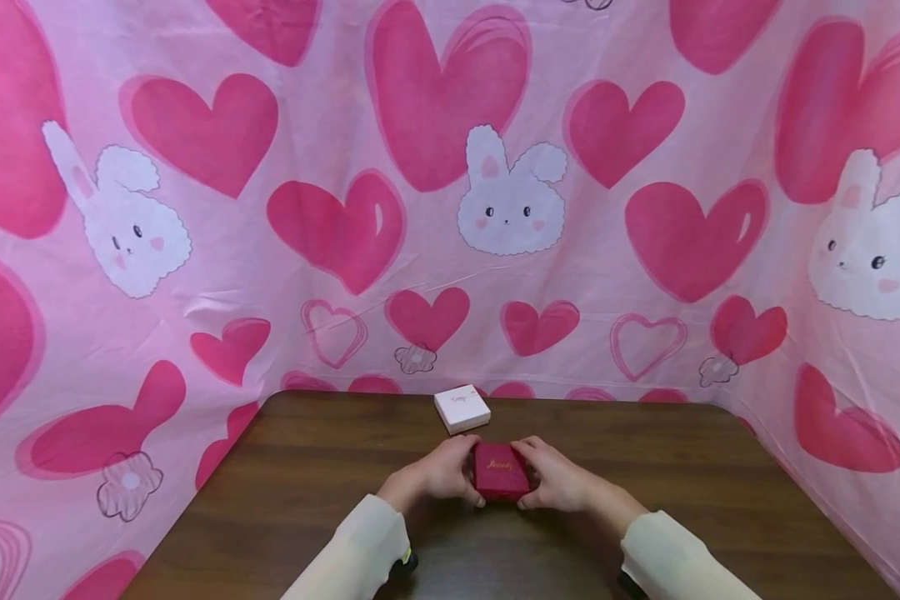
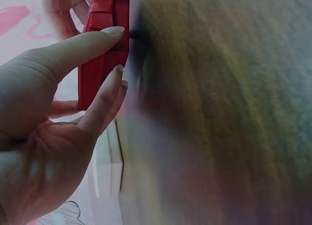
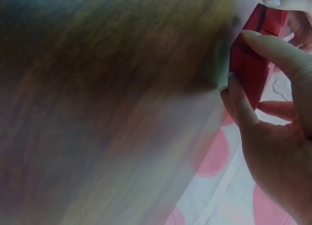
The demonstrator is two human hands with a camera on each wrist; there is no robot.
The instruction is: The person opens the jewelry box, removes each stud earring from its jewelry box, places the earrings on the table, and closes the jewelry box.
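Note:
Both hands hold a small red jewelry box (image 1: 501,472) with gold lettering on its lid, close over the brown table. My left hand (image 1: 447,472) grips its left side, thumb on the near face and fingers at the side. On the opposite side my right hand (image 1: 558,477) grips it in the same way. In the left wrist view the red box (image 2: 92,84) shows a raised tab on its front, with the left thumb against that face. The right wrist view shows the right thumb pressed to the front of the red box (image 3: 248,71). Its lid looks closed.
A white square box (image 1: 462,408) with pink lettering lies just behind the left hand, near the back of the wooden table (image 1: 307,500). A pink cloth (image 1: 435,275) with hearts and rabbits hangs around the table's back and sides.

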